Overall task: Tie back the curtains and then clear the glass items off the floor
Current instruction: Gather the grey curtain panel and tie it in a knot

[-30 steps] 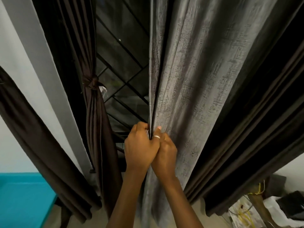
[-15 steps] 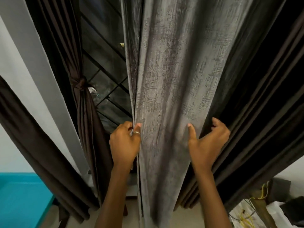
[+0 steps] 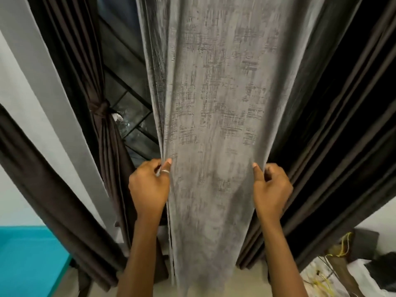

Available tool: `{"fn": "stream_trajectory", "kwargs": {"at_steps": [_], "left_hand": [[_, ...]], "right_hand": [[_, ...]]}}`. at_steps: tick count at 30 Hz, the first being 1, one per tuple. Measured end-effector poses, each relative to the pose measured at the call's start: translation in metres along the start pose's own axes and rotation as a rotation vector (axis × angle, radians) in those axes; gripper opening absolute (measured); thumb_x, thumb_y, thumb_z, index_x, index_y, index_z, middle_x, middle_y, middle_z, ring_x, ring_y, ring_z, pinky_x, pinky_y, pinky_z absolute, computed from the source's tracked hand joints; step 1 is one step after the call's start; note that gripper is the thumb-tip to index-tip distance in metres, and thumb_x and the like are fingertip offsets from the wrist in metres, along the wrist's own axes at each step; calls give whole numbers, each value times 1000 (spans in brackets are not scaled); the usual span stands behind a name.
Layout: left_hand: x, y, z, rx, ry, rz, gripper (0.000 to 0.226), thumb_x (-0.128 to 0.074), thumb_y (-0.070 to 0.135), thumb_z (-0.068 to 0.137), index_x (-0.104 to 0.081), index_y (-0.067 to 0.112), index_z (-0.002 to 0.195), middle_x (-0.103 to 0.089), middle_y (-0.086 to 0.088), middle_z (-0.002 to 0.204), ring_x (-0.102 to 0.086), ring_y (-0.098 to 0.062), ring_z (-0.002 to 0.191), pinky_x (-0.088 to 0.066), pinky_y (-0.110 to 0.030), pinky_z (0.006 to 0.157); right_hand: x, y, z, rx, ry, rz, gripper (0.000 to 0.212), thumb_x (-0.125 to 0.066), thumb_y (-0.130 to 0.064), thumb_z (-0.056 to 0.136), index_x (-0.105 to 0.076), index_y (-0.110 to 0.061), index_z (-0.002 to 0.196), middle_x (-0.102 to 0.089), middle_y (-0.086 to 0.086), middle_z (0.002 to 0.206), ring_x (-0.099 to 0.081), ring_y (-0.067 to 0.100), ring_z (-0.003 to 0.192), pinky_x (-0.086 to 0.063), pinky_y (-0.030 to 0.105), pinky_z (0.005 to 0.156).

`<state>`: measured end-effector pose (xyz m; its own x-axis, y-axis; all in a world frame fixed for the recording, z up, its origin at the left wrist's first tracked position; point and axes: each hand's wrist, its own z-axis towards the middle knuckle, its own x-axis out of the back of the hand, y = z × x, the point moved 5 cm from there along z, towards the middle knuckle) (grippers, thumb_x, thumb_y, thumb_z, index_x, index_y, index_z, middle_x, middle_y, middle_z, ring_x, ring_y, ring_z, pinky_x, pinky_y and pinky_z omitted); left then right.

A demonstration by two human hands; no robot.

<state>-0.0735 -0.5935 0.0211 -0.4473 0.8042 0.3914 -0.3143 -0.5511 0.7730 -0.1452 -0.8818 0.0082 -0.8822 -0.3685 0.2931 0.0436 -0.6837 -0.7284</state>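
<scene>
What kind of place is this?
Probably a room in a home, by a window: a long grey textured curtain, a dark brown curtain knotted back, and dark grilled window glass behind them.

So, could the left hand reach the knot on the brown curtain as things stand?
Probably yes: the knot sits up and left of the left hand with nothing between them, though that hand must first let go of the grey curtain.

Left hand [image 3: 149, 186], right hand [image 3: 271, 189]: pinch grips.

Gap left of grey curtain [image 3: 214, 125]; window grille [image 3: 137, 125] behind it; dark drapes [image 3: 332, 136] crowd right.
</scene>
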Motion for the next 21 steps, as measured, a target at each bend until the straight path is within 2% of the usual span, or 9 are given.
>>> {"fn": "stream_trajectory", "kwargs": {"at_steps": [2, 3, 5, 7, 10, 12, 16, 21], "left_hand": [[-3, 3, -3, 2, -19, -8, 35, -70, 34, 93, -59, 18, 63, -50, 7, 55, -47, -9, 48, -29, -16, 49], [-6, 6, -5, -4, -38, -11, 34, -70, 34, 93, -59, 21, 64, -50, 8, 56, -48, -6, 49, -29, -14, 50], [-14, 11, -9, -39, -89, -13, 40, -68, 36, 94, -53, 21, 59, -49, 6, 55, -47, -7, 49, -33, -21, 50], [-19, 16, -13, -71, -126, -12, 42, -67, 36, 94, -54, 17, 59, -51, 2, 57, -50, -10, 52, -39, -29, 51], [-22, 26, -19, -128, -175, -44, 43, -66, 31, 96, -49, 16, 59, -48, 2, 59, -50, -10, 55, -36, -23, 53], [-25, 30, -22, -133, -217, -89, 36, -65, 29, 97, -56, 17, 63, -53, 5, 64, -54, -7, 60, -40, -22, 56], [-28, 29, -24, -135, -279, -128, 27, -62, 24, 99, -68, 14, 74, -59, 7, 74, -59, -6, 67, -47, -24, 63], [-25, 32, -26, -127, -285, -80, 25, -60, 24, 97, -64, 12, 76, -58, 7, 78, -57, -6, 67, -44, -22, 61]], "right_hand": [[-9, -17, -14, 53, -46, 53, 41, -73, -16, 93, -41, -21, 67, -44, -4, 65, -42, 5, 56, -32, 12, 55], [-15, -25, -20, 70, -64, 70, 42, -74, -15, 93, -41, -23, 68, -43, -6, 66, -41, 5, 55, -32, 11, 55], [-28, -38, -33, 80, -101, 79, 39, -75, -15, 92, -44, -25, 70, -43, -11, 67, -40, 7, 55, -31, 13, 56], [-40, -48, -44, 98, -135, 73, 29, -75, -14, 92, -55, -21, 71, -46, -13, 72, -41, 3, 60, -29, 14, 59], [-54, -61, -59, 138, -194, 91, 18, -71, -9, 93, -64, -13, 78, -50, -12, 76, -46, 3, 64, -34, 16, 61], [-60, -72, -68, 168, -227, 91, 14, -68, -8, 95, -66, -12, 81, -54, -8, 77, -50, 7, 63, -36, 18, 58], [-64, -82, -77, 182, -243, 93, 14, -63, -8, 97, -69, -11, 85, -61, -1, 78, -54, 11, 62, -42, 23, 55], [-67, -81, -82, 213, -290, 125, 14, -61, -13, 102, -71, -13, 92, -60, -4, 80, -55, 8, 65, -45, 25, 55]]}}
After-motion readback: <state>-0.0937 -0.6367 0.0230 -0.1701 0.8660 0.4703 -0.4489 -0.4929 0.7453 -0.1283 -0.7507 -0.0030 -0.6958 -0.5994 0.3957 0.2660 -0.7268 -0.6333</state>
